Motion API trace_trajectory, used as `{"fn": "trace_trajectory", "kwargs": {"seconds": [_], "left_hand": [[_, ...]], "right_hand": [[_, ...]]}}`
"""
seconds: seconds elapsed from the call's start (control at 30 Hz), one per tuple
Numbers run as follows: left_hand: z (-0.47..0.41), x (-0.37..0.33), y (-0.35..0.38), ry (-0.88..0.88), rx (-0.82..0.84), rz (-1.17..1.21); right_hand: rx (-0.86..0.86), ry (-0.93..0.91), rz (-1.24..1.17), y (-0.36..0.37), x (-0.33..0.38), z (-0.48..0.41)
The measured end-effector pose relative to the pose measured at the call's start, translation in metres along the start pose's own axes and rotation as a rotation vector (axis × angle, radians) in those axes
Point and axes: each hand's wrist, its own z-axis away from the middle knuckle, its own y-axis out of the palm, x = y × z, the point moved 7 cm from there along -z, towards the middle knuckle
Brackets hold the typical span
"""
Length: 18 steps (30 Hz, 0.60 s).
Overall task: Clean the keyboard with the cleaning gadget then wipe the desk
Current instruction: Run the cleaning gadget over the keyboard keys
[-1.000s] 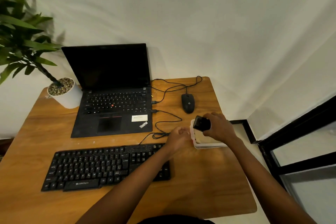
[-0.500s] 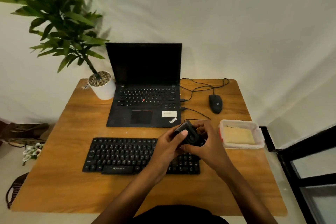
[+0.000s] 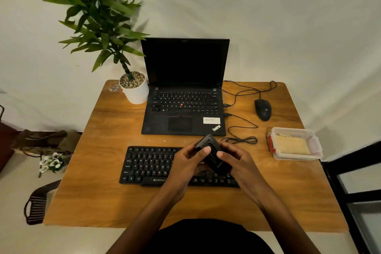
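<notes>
A black keyboard (image 3: 152, 167) lies flat on the wooden desk (image 3: 99, 202), in front of me. Above its right half I hold a small black cleaning gadget (image 3: 212, 152) between both hands. My left hand (image 3: 185, 163) grips its left side with the thumb on top. My right hand (image 3: 237, 161) grips its right side. The gadget's upper end looks hinged open, tilted away from me. My hands hide the keyboard's right part. A clear plastic box (image 3: 317, 146) at the right holds a folded beige cloth (image 3: 292, 144).
An open black laptop (image 3: 185, 93) stands behind the keyboard, its cables (image 3: 243, 130) looping toward a black mouse (image 3: 262, 109). A potted plant (image 3: 134, 88) sits at the back left corner. A dark window frame (image 3: 350, 181) borders the right; a chair (image 3: 35, 208) stands at the left.
My right hand carried the gadget from over the plastic box to above the keyboard, and my left hand joined it. The view shifted left and pulled back.
</notes>
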Motion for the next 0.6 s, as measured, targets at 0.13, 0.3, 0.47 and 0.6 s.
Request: {"fn": "trace_trajectory", "kwargs": {"seconds": [0.13,0.3,0.47,0.6], "left_hand": [[0.001,0.001,-0.008,-0.002,0.002,-0.009],[0.000,0.004,-0.014,-0.015,-0.006,-0.020],[0.000,0.009,-0.012,-0.044,0.005,-0.003],[0.000,0.011,-0.009,-0.070,0.005,0.012]], "right_hand": [[0.002,-0.064,0.185,0.009,-0.003,0.002],[-0.026,-0.106,0.227,0.015,-0.005,0.005],[-0.071,-0.127,0.257,0.016,-0.009,0.009],[-0.105,-0.151,0.236,0.017,-0.005,0.009]]}}
